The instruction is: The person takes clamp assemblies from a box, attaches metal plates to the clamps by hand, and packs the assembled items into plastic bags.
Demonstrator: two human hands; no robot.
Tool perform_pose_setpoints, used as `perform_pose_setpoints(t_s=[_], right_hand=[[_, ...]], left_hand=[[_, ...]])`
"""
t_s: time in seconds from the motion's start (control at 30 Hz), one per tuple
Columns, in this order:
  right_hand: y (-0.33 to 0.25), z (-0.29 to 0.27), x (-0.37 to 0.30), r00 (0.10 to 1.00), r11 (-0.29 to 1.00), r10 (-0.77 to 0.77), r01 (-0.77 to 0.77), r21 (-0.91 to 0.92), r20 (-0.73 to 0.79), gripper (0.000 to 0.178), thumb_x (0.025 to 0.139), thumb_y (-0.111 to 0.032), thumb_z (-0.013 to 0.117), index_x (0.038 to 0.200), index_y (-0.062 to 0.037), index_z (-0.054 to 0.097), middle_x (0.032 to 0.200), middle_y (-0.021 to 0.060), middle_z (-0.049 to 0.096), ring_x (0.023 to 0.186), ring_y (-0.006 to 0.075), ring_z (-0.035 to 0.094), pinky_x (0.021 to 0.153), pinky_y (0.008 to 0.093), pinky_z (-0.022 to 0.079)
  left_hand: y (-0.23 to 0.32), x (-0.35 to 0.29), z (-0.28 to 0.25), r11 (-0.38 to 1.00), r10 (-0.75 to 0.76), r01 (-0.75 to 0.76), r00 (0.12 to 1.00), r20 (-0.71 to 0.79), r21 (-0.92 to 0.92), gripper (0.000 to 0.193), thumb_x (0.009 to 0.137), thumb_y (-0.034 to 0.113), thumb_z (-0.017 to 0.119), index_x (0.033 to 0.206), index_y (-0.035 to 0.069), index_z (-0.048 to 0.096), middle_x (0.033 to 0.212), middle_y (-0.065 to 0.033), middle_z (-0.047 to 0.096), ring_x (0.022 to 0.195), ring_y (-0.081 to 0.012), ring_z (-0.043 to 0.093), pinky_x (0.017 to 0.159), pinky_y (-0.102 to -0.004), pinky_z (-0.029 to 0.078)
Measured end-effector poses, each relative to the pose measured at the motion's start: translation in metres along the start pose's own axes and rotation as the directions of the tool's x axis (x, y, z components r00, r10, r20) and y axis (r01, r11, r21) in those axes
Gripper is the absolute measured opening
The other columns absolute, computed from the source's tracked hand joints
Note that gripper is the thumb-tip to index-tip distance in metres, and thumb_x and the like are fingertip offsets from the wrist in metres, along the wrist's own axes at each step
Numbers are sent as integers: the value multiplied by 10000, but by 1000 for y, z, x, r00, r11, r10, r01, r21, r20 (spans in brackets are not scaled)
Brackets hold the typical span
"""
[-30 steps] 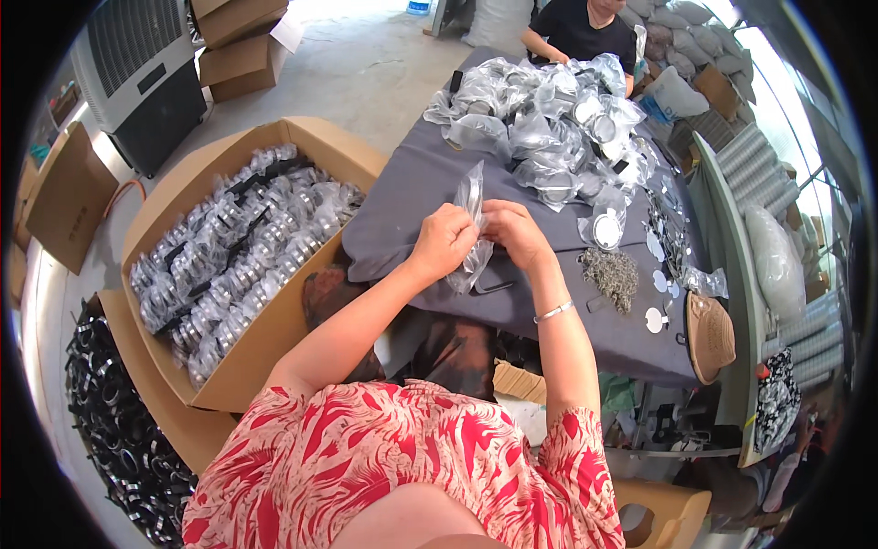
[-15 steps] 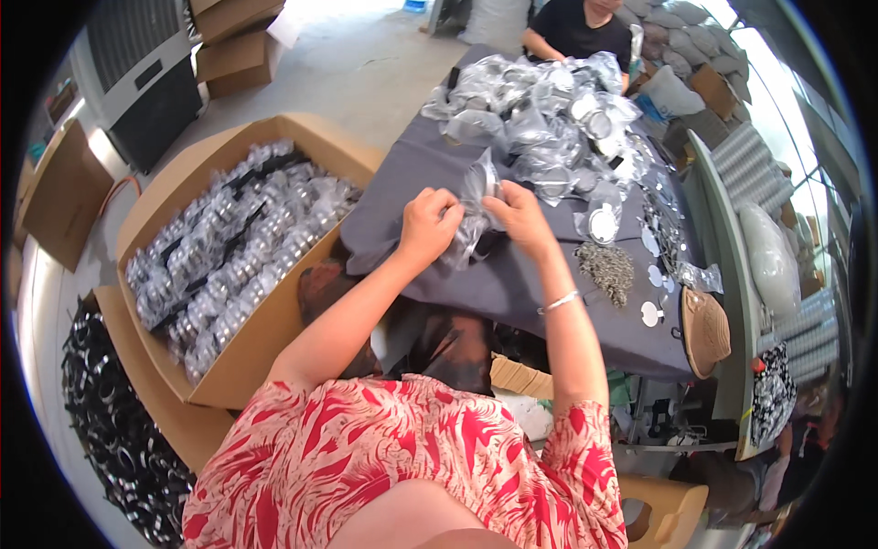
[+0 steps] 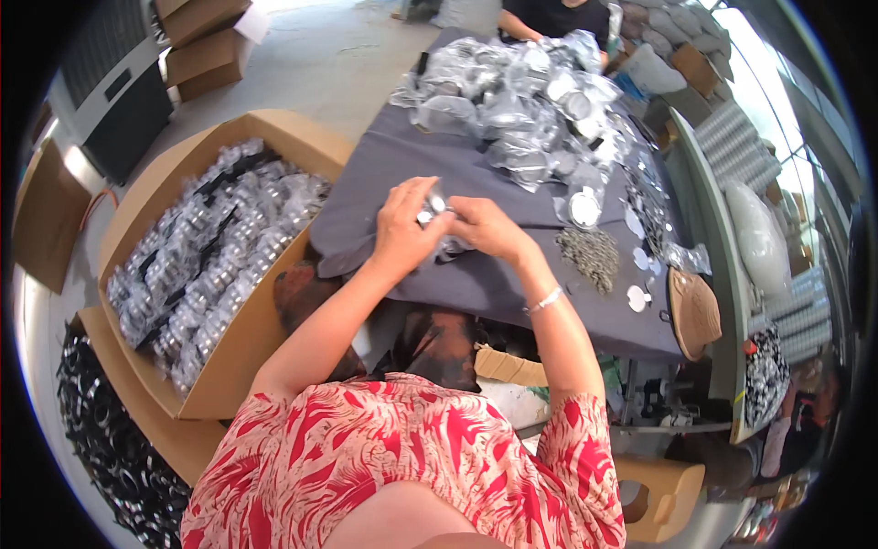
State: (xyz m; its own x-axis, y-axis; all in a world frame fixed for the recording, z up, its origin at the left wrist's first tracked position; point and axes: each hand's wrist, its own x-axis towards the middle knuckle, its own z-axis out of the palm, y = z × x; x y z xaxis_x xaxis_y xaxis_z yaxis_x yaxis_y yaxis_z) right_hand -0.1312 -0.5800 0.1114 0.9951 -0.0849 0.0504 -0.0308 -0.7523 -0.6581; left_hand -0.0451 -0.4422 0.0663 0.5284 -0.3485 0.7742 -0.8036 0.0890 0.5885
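My left hand [image 3: 403,226] and my right hand [image 3: 486,228] meet over the grey cloth-covered table [image 3: 384,174], both closed on a small clear plastic packet [image 3: 433,211] with a shiny round part inside. The packet is mostly hidden between my fingers. A heap of similar clear bagged parts [image 3: 521,101] lies farther back on the table. Right of my right hand sits a small pile of dark metal bits [image 3: 590,253], with a few white round discs [image 3: 637,296] near it.
A large open cardboard box [image 3: 197,265] full of bagged parts stands to my left. Below it is another box of black rings [image 3: 110,439]. A second person [image 3: 549,16] sits at the table's far end. A brown hat [image 3: 692,312] lies at the table's right edge.
The packet, held upright a second ago, is now folded down between my hands. Both hands have closed in together over it.
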Motion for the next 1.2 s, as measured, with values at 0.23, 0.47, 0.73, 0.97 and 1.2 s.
perform_pose_setpoints(t_s=[0.23,0.47,0.73,0.97,1.2], right_hand=[[5,10,-7,996,988,-74,79,134,-46,182,816,-161,576,899,-3,544,801,126,594,722,220,554,677,326,448],[46,-95,-43,957,395,-58,-240,-887,-285,144,751,-82,526,880,-81,590,868,85,569,861,275,546,700,368,463],[99,-134,-59,958,125,283,-94,-988,-55,131,775,-126,521,878,-125,601,1146,85,531,956,225,555,718,328,480],[76,-163,-60,982,66,187,17,-998,29,131,734,-174,545,626,-139,609,690,-3,618,909,184,539,811,425,385],[18,-117,-18,967,797,159,-245,-553,-199,182,650,-161,579,722,6,565,670,198,596,662,359,589,610,420,466]], left_hand=[[-1,8,5,989,-129,135,987,92,-61,314,665,96,643,977,91,610,1019,-141,556,928,-306,544,779,-372,451],[1,5,3,989,-117,120,992,45,-81,302,637,79,656,935,85,607,1004,-127,554,902,-293,542,759,-359,453],[2,6,0,988,-133,135,991,29,-77,305,633,90,661,933,90,608,999,-125,552,898,-290,540,749,-361,457],[2,4,-2,988,-139,142,989,54,-60,336,607,121,687,931,94,600,1015,-120,555,930,-293,539,772,-366,458],[3,8,-2,994,-97,100,994,51,-53,371,594,120,693,949,78,595,1004,-111,562,922,-289,537,774,-363,456]])
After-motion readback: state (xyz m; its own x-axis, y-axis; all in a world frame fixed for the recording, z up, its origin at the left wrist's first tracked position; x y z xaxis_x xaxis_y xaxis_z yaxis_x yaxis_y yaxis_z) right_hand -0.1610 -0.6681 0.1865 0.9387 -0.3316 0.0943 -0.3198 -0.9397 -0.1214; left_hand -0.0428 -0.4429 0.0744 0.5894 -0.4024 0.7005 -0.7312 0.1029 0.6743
